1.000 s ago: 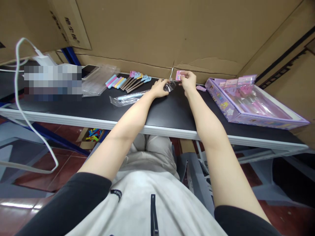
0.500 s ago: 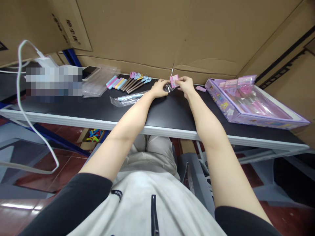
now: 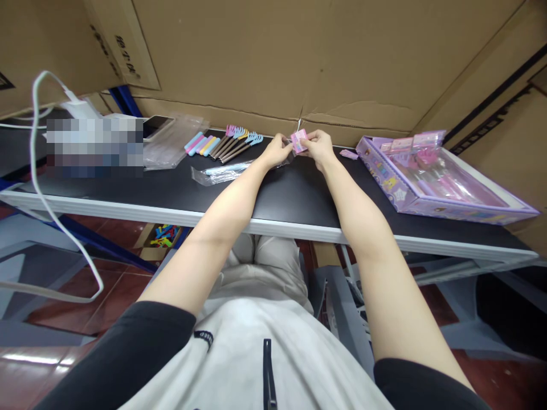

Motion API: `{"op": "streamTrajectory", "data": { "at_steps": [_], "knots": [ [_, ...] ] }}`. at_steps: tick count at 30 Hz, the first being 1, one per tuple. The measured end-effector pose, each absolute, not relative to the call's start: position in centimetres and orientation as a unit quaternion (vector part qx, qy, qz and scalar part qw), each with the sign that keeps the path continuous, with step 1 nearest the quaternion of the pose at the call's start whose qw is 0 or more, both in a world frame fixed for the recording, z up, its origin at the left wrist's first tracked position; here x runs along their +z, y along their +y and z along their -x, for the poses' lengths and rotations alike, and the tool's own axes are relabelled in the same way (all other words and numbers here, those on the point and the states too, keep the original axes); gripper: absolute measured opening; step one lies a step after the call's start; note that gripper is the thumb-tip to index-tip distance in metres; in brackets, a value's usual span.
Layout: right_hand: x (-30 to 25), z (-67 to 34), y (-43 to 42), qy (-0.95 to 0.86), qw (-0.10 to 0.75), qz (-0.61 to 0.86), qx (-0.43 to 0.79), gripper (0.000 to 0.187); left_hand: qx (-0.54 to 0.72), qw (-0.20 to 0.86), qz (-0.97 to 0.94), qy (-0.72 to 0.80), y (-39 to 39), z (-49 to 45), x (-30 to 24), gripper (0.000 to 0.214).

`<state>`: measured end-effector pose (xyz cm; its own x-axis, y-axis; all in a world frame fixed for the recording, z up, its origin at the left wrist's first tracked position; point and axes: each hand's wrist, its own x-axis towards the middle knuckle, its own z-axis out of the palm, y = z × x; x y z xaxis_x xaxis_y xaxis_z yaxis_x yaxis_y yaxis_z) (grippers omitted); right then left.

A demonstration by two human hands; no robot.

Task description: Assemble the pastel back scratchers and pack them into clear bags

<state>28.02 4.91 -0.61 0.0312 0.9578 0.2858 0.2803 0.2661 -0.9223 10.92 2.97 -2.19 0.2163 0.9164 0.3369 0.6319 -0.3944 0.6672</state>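
My right hand [image 3: 319,150] pinches a small pink printed card [image 3: 298,140] between thumb and fingers, above the black tabletop. Close beside it, my left hand [image 3: 277,151] has its thumb and fingers closed on the end of a clear plastic bag [image 3: 209,177], near the card's lower left edge. Inside that bag lies a long item with a light blue handle, partly covered by my left hand and forearm. Behind my left hand lies a row of claw-headed back scratchers [image 3: 240,143] with brown rods, beside several pastel handles [image 3: 201,143].
At right, an open purple box [image 3: 397,185] holds bagged pink pieces. Small pink cards [image 3: 349,154] lie beside it. Flat clear bags [image 3: 173,149], a phone [image 3: 157,126] and a white cable [image 3: 33,136] are at left. Cardboard [image 3: 256,57] walls the table's back.
The pink card has moved slightly left and down with my right hand. My left hand's fingers have closed together by the card, at the bag's end.
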Motion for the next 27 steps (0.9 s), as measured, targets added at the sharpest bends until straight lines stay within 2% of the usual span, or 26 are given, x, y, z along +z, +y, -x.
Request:
{"op": "streamTrajectory", "data": {
  "at_steps": [4,12,16,27],
  "knots": [
    [-0.5,-28.2,4.7,-0.636,0.499,0.500,0.311,0.033,0.364,0.184,-0.737,0.539,2.4,-10.8,-1.6,0.024],
    [-0.3,-27.9,4.4,-0.623,0.524,0.486,0.318,0.039,0.415,0.200,-0.714,0.527,2.6,-10.6,-1.6,0.016],
    [-0.4,-27.8,4.7,-0.615,0.539,0.476,0.323,0.044,0.464,0.231,-0.690,0.505,3.1,-10.7,-2.1,0.021],
    [0.3,-27.5,3.4,-0.649,0.506,0.479,0.307,0.030,0.484,0.254,-0.685,0.481,3.9,-10.7,-2.7,0.033]
  ]
}}
